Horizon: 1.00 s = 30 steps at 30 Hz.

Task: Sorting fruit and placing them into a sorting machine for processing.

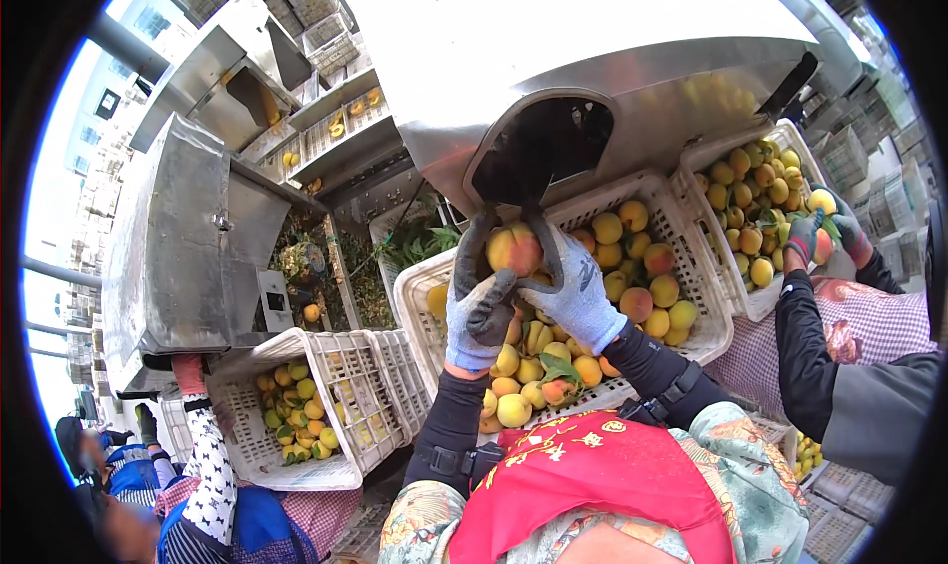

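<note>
My left hand and my right hand, in blue-grey knit gloves with dark coated fingers, are closed around a large yellow-red peach. The peach is held between them just below a dark oval opening in a metal machine housing. Under my hands stands a white slatted plastic crate with many yellow and reddish peaches and a few green leaves in it. My left thumb lies across the lower side of the peach. The fingertips behind the fruit are partly hidden.
A co-worker's gloved hands handle peaches over another crate at the right. Down left, a second co-worker's arm reaches into a metal housing above a peach crate. Leaves and scraps lie between the machines.
</note>
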Motion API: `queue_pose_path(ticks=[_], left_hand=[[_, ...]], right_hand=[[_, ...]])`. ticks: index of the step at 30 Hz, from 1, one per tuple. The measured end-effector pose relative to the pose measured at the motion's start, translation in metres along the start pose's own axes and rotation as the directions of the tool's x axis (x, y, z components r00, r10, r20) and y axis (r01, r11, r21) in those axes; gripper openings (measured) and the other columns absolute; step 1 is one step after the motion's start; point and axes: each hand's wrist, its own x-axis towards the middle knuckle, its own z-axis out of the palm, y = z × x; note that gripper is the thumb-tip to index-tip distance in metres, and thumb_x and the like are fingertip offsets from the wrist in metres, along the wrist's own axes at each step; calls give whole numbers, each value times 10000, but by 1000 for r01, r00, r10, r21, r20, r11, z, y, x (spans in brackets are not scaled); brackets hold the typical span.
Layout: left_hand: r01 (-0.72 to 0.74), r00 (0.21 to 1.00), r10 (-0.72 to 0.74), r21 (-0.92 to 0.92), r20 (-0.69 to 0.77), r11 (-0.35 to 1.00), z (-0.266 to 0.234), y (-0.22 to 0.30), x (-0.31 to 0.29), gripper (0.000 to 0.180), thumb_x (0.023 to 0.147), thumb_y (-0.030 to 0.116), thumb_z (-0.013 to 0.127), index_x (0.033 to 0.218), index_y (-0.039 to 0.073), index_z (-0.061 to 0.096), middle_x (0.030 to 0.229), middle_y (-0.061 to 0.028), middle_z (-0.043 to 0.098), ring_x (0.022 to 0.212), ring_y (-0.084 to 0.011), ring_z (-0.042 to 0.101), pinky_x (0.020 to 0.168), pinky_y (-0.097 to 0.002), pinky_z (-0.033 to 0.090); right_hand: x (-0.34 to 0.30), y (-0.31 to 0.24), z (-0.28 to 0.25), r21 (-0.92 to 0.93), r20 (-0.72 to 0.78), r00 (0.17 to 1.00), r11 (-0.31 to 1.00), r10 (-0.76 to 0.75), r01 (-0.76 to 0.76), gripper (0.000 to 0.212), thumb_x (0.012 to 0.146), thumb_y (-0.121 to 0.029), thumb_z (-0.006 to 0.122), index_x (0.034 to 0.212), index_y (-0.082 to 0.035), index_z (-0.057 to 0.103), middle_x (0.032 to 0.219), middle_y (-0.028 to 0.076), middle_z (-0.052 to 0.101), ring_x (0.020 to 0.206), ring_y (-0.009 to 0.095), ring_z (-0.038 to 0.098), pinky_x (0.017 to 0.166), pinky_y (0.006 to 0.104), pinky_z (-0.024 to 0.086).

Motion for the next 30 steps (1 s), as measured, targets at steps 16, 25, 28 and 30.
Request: queue_pose_path(ticks=[16, 25, 28, 30], left_hand=[[251, 851, -355, 894, -387, -372, -70, -112, -26, 815, 753, 548, 643, 1397, 111, 400, 1425, -131, 398, 1375, -417, 219, 1060, -671, 94], [287, 908, -167, 862, -384, -419, -89, -170, -23, 842, 706, 584, 637, 1310, 31, 440, 1321, -209, 439, 1286, -423, 319, 1085, -573, 138], [231, 948, -119, 896, -295, -379, -84, -160, -19, 773, 690, 560, 671, 1220, 17, 520, 1201, -187, 548, 1183, -351, 462, 1041, -490, 274], [252, 924, -228, 937, -307, -241, -74, -123, -10, 690, 720, 500, 699, 1178, 4, 556, 1121, -153, 612, 1078, -280, 569, 965, -421, 407]], right_hand=[[119, 55, 9, -447, -384, 810, 857, -443, 256, 639, 753, -230, 697, 1301, 6, 469, 1245, 207, 534, 1150, 383, 498, 993, 462, 389], [-19, 97, 29, -516, 649, 697, 850, 304, 110, 550, 799, -287, 619, 1271, -22, 521, 1123, 182, 619, 1013, 315, 605, 865, 457, 453], [-54, 140, 60, -658, 726, 575, 625, 377, 421, 630, 805, -309, 572, 1339, 2, 445, 1168, 180, 606, 1066, 323, 582, 918, 528, 394], [-51, 151, 66, -633, 770, 477, 599, 424, 489, 644, 821, -290, 527, 1376, 12, 406, 1231, 184, 575, 1106, 320, 555, 956, 538, 360]])
